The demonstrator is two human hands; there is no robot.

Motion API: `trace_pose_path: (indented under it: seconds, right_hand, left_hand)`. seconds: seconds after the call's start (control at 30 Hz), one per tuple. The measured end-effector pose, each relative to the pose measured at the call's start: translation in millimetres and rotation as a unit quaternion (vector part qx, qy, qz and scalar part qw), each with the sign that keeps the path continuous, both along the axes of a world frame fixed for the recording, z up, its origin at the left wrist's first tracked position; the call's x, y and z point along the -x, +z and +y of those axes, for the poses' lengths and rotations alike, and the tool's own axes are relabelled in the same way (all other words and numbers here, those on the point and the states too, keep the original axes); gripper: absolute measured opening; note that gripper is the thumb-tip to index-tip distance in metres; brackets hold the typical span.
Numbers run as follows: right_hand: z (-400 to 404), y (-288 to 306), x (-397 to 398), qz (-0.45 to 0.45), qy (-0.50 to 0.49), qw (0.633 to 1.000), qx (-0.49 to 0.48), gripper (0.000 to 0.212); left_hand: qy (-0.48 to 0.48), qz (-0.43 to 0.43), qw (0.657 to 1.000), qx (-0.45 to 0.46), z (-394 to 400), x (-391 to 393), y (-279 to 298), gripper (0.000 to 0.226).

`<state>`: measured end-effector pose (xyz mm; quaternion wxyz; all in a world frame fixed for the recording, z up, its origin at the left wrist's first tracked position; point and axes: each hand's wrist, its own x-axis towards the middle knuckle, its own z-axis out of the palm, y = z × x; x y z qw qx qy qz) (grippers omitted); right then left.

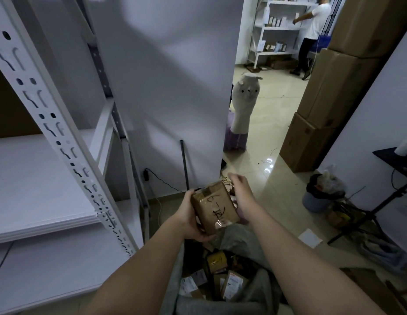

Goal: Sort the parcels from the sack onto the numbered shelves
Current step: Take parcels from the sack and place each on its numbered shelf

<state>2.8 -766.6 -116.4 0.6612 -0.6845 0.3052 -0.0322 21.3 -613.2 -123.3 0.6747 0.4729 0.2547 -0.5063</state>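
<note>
Marking: black handwriting on parcel (215, 206), partly legible under glossy tape.
Left hand (193, 220): fingers curled under parcel, gripping it above sack (220, 301).
Right hand (240, 192): fingers loosely spread, beside parcel's far edge; contact unclear.
Shelves (45, 178): left, cut off.

To your left, the white perforated metal shelf upright (61, 142) slants across the way onto the bare white shelf board (39, 178); the gap behind it is open. Straight ahead, the plain white wall panel (164, 87) blocks you, with a thin dark pole (184, 164) leaning on it. Below your forearms the grey fabric sack (239, 237) lies open, crowded with small brown cardboard parcels (220, 280). To your right, the pale tiled floor (277, 123) leaves a lane between the wall's edge and the stacked brown cardboard cartons (334, 87), narrowed by a tall white plush alpaca (243, 105). Lower right, a black tripod stand (368, 212) and a bagged grey bin (320, 196) crowd the floor
</note>
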Motion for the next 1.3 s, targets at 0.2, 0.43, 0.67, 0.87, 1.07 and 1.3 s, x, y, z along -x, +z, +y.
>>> trace_pose_path:
  seconds: [0.2,0.43,0.67,0.87,1.07,1.3]
  right_hand:
    - [6.9,-6.9,30.5,0.128,-0.015,0.952,-0.278,0.056]
    - [9.9,-12.7,32.6,0.097,-0.051,0.952,-0.287,0.038]
    - [22.8,0.1,43.2,0.086,-0.005,0.959,-0.269,0.043]
    - [41.4,21.7,61.4,0.083,0.047,0.97,-0.224,0.044]
    - [69.5,40.9,93.9,0.073,0.123,0.97,-0.194,0.041]
    - [130.3,42.9,114.0,0.083,0.22,0.958,-0.167,0.054]
  left_hand:
    - [0.044,-0.007,0.999,0.029,-5.0,-1.7,1.3,0.078]
    - [0.037,-0.07,0.997,0.004,4.9,1.4,-5.7,0.047]
    - [0.011,-0.192,0.978,-0.081,20.6,16.1,18.8,0.021]
    - [0.006,-0.206,0.973,-0.103,39.1,46.1,40.0,0.051]
    - [0.066,-0.202,0.971,-0.113,70.4,99.1,60.4,0.078]
    - [0.165,-0.207,0.95,-0.167,129.4,153.3,76.4,0.071]
